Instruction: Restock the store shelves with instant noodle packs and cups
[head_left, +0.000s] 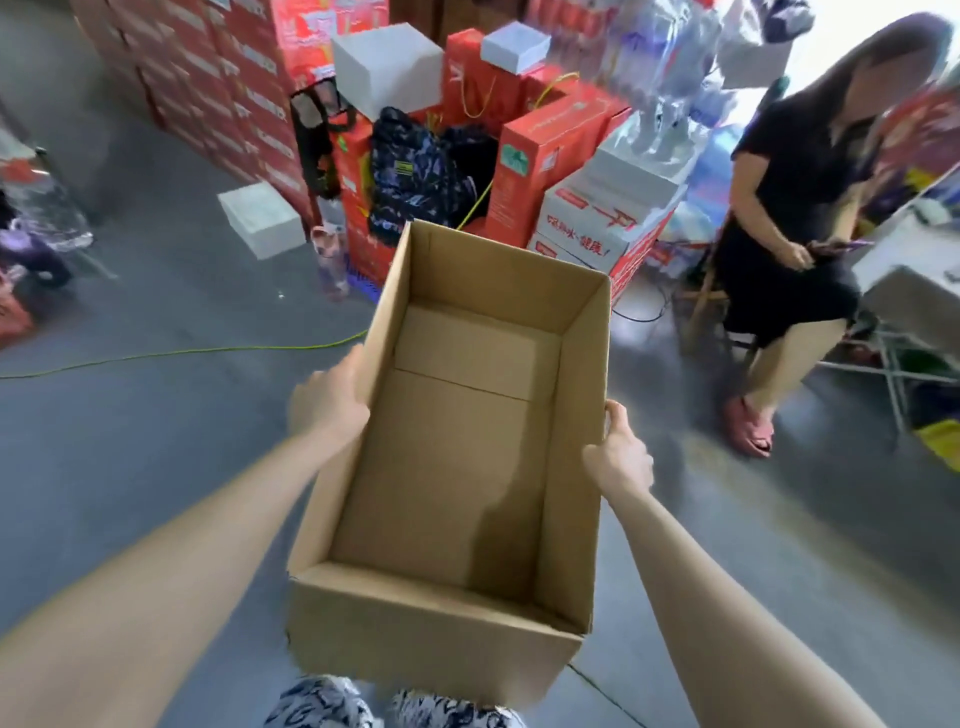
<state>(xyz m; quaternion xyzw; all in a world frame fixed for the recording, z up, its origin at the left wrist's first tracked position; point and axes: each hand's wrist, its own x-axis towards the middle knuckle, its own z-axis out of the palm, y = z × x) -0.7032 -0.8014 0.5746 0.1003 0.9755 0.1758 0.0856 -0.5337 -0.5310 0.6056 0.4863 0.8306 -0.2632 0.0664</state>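
Note:
I carry an open brown cardboard box in front of me above the grey floor. Nothing lies inside it; only its bare bottom flaps show. My left hand grips the box's left wall, fingers curled over the rim. My right hand grips the right wall near its top edge, thumb on the rim. No noodle packs or cups can be made out in this view.
Stacks of red cartons and a dark backpack stand ahead. White boxes lie on the floor. A yellow-green cable crosses the floor at left. A person in black sits on a stool at right, beside a table.

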